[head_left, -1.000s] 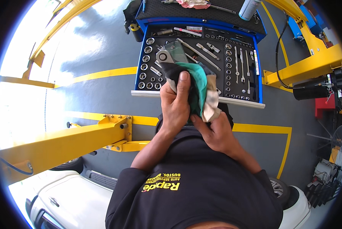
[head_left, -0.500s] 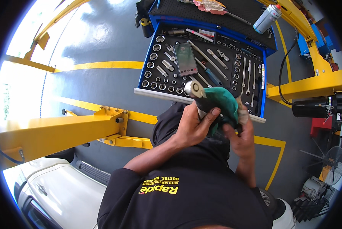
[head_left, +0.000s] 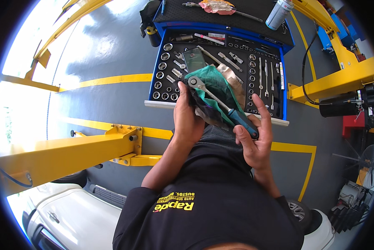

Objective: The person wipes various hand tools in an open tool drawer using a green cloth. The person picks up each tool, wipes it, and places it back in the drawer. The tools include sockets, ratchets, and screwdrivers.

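Observation:
My left hand [head_left: 187, 114] grips a green and dark rag [head_left: 214, 89] wrapped around the shaft of a ratchet wrench [head_left: 208, 93]. The ratchet's round metal head sticks out above my left fingers. My right hand [head_left: 253, 137] holds the wrench's blue and black handle [head_left: 242, 121] at its lower end. Both hands are raised in front of an open blue tool drawer [head_left: 153, 71] lined with sockets and wrenches.
On the tool cart's black top lie a spray can [head_left: 278, 13] and a rag with a long tool [head_left: 216, 6]. Yellow lift arms [head_left: 66, 154] reach in from left and right. A white car [head_left: 66, 216] sits lower left; a fan [head_left: 368, 168] stands at right.
The ratchet has come out of the bundled rag and now lies diagonally between both hands. My right hand slid down onto its handle; my left shifted up near the head.

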### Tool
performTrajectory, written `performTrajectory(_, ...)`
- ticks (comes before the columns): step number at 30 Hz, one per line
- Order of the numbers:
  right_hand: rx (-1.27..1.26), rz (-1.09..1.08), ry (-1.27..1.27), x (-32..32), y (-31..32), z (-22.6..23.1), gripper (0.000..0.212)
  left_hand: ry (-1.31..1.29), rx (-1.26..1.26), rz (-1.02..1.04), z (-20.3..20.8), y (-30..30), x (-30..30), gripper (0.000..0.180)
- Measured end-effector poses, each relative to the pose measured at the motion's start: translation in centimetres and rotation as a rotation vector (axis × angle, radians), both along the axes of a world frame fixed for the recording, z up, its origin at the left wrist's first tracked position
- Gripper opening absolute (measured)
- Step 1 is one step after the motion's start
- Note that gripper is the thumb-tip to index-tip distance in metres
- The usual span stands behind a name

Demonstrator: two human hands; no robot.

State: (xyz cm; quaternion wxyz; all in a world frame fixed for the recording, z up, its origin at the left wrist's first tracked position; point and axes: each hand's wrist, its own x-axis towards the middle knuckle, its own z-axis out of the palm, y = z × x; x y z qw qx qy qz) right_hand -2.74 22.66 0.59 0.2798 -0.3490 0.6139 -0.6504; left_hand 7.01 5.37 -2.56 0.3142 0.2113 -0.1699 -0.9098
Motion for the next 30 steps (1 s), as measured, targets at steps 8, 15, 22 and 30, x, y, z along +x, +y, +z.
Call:
performTrajectory(8, 0.173, 0.011, 0.166, 0.3, 0.5, -1.7, 0.046, 0.232, -0.372, 0.125, 0.8, 0.4, -0.3, 0.038)
performTrajectory(15, -0.173, -0.153, -0.129, -0.8, 0.2, 0.1, 0.033, -0.35, -0.673, 0.238, 1.0, 0.6, -0.1, 0.052)
performTrajectory(22, -0.405, -0.266, -0.328, -8.5, -0.3, -1.6, 0.043, -0.435, -1.391, -0.232, -1.1, 2.2, -1.5, 0.027)
performTrajectory(30, 0.01, -0.428, 0.392, -22.7, 2.4, -2.5, 0.041, -0.435, -0.522, -0.172, -8.6, -4.6, -2.9, 0.034)
